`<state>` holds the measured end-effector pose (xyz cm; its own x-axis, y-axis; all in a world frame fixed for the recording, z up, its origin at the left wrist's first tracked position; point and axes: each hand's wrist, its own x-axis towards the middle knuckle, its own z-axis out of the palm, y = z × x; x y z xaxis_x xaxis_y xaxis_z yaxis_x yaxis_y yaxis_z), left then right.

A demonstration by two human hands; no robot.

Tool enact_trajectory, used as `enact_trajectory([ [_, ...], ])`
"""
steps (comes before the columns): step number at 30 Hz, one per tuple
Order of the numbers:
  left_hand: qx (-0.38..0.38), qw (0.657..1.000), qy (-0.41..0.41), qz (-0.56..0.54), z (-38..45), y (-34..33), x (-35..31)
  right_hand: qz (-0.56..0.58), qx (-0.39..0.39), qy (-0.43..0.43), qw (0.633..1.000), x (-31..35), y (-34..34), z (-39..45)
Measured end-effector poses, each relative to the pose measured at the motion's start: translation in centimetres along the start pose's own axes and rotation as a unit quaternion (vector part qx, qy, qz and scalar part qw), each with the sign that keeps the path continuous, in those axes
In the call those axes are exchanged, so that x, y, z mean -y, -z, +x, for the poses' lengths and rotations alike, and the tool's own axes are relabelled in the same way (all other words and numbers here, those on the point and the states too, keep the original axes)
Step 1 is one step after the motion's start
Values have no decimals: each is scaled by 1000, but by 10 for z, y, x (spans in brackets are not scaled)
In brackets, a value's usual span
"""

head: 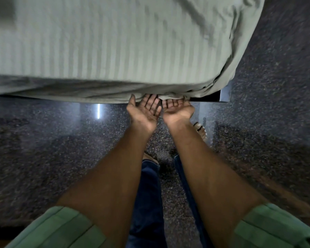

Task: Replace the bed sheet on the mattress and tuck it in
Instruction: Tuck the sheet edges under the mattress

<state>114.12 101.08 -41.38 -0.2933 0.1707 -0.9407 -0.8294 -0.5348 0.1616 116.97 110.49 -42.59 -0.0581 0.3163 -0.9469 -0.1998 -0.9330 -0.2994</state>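
Note:
A pale green striped bed sheet [115, 51] covers the mattress and hangs over its near edge. Both my hands are palm up at the lower hem of the sheet, close to the bed's right corner. My left hand [143, 110] has straight fingers whose tips go under the hanging fabric. Beside it, almost touching, my right hand [177, 109] also has its fingertips under the sheet's edge. The fingertips of both hands are hidden by the cloth. A dark bed frame corner [222, 95] shows to the right of my hands.
Dark speckled stone floor [43, 158] lies all around the bed. My legs in blue jeans [149, 194] and a sandalled foot [200, 131] stand close to the bed's edge. A bright light reflection [98, 110] shines on the floor at the left.

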Motion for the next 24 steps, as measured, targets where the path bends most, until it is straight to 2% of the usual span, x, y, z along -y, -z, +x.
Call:
enact_trajectory([
  [4,1,998,-27,-53,10,-22,0,32,88,-57,994,-3,-19,0],
  [8,17,994,-51,-92,15,-45,-5,82,145,-82,983,1,-32,2],
  [11,36,992,-42,-111,15,-42,-15,98,142,-114,978,7,-40,2],
  [15,32,997,-6,-64,14,-19,-10,100,128,-113,980,17,-41,-12],
  [20,-16,999,-20,-18,1,-17,2,32,128,-88,987,15,-14,-22],
  [24,-37,996,1,84,-32,-23,7,-83,68,-57,993,16,15,-47],
])
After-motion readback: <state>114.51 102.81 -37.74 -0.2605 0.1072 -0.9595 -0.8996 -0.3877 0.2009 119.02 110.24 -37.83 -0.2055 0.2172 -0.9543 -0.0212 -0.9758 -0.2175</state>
